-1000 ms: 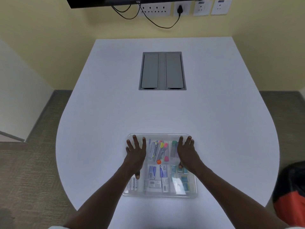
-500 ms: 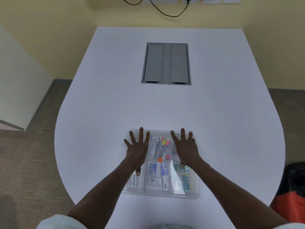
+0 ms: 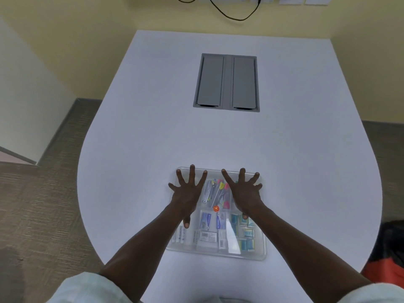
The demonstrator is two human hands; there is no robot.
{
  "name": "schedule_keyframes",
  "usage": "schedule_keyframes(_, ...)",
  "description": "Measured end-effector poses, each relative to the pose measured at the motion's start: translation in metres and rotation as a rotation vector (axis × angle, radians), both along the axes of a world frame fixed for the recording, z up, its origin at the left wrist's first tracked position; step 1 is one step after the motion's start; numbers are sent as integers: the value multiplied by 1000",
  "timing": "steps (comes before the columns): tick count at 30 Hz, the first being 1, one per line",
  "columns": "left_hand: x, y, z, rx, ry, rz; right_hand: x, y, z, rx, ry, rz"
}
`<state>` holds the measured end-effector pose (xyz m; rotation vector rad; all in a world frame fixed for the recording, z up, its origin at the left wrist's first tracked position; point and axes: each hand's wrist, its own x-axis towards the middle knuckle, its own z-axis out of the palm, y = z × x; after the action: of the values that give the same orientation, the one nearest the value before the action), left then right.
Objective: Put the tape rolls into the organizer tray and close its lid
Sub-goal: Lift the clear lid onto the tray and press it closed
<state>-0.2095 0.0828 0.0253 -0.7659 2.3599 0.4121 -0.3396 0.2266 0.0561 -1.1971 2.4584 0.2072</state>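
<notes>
Resting flat with fingers spread wide, both hands lie palm-down on the clear lid of the organizer tray [image 3: 251, 254] — the left hand [image 3: 188, 193] over its far left part, the right hand [image 3: 244, 193] over its far right part, neither gripping anything. The tray sits on the white counter [image 3: 135, 171] near the person's edge, with the grey cable hatch [image 3: 227, 83] well beyond it. Through the lid show coloured clips, small boxes and an orange dot [image 3: 216, 208] — tape rolls cannot be told apart.
</notes>
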Motion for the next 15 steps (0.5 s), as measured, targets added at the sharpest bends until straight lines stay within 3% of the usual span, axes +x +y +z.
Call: schedule_keyframes(15, 5, -1, 20, 30, 18, -42, 1, -5, 15, 125, -129, -9)
